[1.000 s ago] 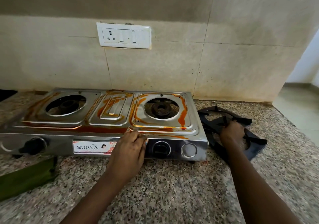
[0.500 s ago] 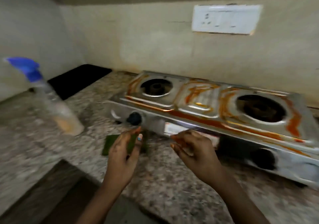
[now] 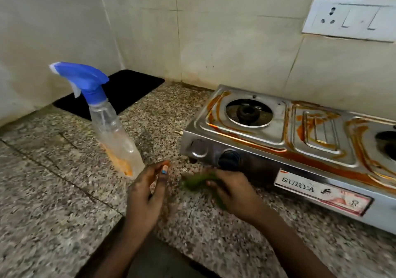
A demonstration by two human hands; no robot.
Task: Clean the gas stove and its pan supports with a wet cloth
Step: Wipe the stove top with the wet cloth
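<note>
A steel two-burner gas stove [image 3: 285,140] stands on the granite counter at the right, its top smeared with orange-red streaks, both burners bare. In front of its left knob my right hand [image 3: 233,192] is closed on a green cloth [image 3: 197,181], which is blurred and bunched. My left hand [image 3: 147,190] hovers just left of the cloth, fingers apart, holding nothing. No pan supports are in view.
A clear spray bottle [image 3: 111,127] with a blue trigger head stands left of my hands. A black mat [image 3: 120,91] lies in the back corner. A white switch plate [image 3: 351,16] sits on the wall. The counter's front edge [image 3: 120,215] runs below my wrists.
The view swung left, away from the pan supports. My right hand left the supports, crossed to the stove's front left and closed on the green cloth. My left hand came off the stove front.
</note>
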